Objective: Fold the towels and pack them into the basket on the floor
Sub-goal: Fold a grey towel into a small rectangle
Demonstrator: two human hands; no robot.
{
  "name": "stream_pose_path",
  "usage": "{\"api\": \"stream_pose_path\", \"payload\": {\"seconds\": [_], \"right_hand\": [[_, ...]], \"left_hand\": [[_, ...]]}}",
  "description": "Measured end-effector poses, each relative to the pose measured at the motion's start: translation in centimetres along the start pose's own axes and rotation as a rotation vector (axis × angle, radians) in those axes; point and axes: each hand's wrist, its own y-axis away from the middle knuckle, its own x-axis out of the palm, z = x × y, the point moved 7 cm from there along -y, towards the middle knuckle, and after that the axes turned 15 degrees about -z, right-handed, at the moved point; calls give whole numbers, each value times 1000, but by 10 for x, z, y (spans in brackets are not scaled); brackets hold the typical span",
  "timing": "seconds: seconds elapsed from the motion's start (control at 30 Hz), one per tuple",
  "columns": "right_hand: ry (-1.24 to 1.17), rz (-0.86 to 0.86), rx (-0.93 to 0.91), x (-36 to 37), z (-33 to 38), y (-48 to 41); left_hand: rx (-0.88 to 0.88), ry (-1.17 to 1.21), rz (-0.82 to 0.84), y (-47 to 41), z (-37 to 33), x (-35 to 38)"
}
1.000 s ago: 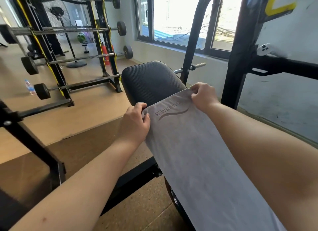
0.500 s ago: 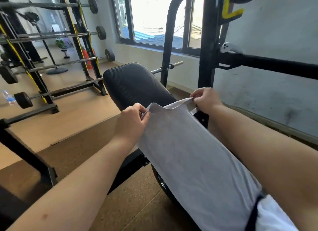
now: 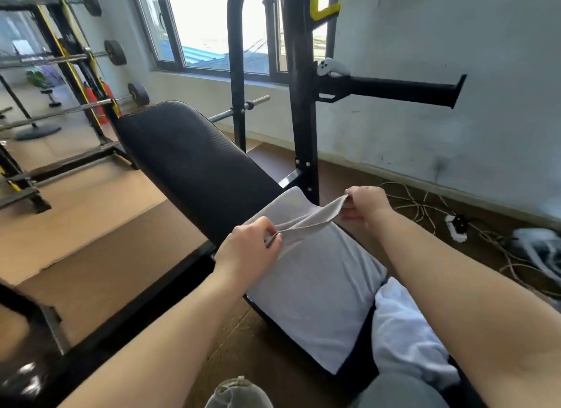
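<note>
A grey towel lies along the black bench pad, its far end lifted and doubled back toward me. My left hand pinches the left corner of that raised end. The right corner is pinched by my right hand, a little above the bench. The towel edge hangs taut between both hands. A white towel lies on the bench just behind the grey one, near my body. No basket shows in this view.
A black rack upright with a side arm stands right beside the bench. White cables and a power strip lie on the floor at the right. Barbell racks stand far left. My knee shows at the bottom.
Both hands have pulled the towel's far end off the bench pad and back toward me, folding it over itself. My view has dropped and turned right.
</note>
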Motion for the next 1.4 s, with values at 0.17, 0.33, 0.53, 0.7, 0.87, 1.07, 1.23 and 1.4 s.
{"api": "stream_pose_path", "payload": {"seconds": [0.17, 0.33, 0.53, 0.7, 0.87, 1.07, 1.23, 1.4], "right_hand": [[87, -92, -19, -49, -54, -6], [222, -126, -44, -78, -96, -18], [411, -118, -120, -94, -118, -13], [413, -269, -262, -119, -112, -15], [924, -161, -242, -128, -128, -19], [1163, -101, -361, -100, -124, -15], [884, 70, -397, -42, -101, -15], [721, 197, -383, 3, -84, -19]], "left_hand": [[-19, 30, 194, 56, -17, 47], [66, 3, 303, 101, -34, 83], [113, 28, 372, 127, -40, 100], [208, 167, 430, 149, -60, 113], [240, 24, 631, 170, -62, 141], [1, 5, 292, 138, -29, 115], [-257, 64, -21, 123, 16, 82], [-458, 98, -173, 126, 47, 68]]}}
